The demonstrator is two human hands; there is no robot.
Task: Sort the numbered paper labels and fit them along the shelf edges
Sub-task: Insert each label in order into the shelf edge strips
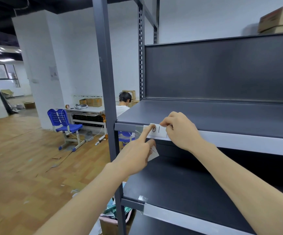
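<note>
A white paper label (158, 130) marked "01" sits in the clear strip along the front edge of the upper grey shelf (205, 112), near its left end. My right hand (179, 131) pinches the label's top right corner. My left hand (137, 153) presses its forefinger on the label's left end, while its other fingers hold several more paper labels (153, 152) below the edge. The lower shelf edge (171, 216) carries a white strip and a piece of clear tape (142, 199).
The grey upright post (106, 92) stands just left of my hands. A person sits behind the rack at a white desk (86, 110), beside a blue chair (64, 124). Cardboard boxes (279, 19) rest on the top shelf. A box of scraps (112, 217) lies on the wooden floor.
</note>
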